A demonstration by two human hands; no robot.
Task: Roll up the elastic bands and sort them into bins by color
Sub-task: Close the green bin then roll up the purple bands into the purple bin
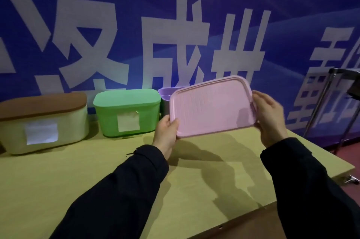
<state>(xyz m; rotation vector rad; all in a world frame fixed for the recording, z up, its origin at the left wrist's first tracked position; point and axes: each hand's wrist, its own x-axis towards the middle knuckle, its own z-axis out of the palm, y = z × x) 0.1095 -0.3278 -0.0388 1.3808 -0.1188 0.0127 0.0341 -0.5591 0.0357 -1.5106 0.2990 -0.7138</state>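
Right now your left hand (167, 131) grips the lower left corner of the pink lid (212, 106), thumb laid over its ribbed top face and fingers curled underneath. Your right hand (269, 120) holds the opposite short edge, fingers wrapped round behind it and the palm facing inward. Between the two hands the lid hangs tilted in the air, its far right corner raised higher than the corner at your left thumb, clear of the table (58, 180) below. Both your sleeves (116, 186) are dark and reach to the wrists.

Just behind the lid, beyond your left fingers, the rim of the purple bin (163, 93) peeks out; it stands open and most of it is hidden by the lid, so you cannot tell what lies inside. Left of your left hand sits the green bin (127, 112) with its green lid on and a pale label on its front. Farther left again stands the cream bin (44, 125) under a brown lid, also with a white label. No elastic bands show anywhere in view.

Behind the bins a blue banner (194, 5) with big white characters fills the background. Past your right hand a metal stand (321, 106) rises beside the table edge, and a small metal clamp (352, 179) sits at the table's right corner
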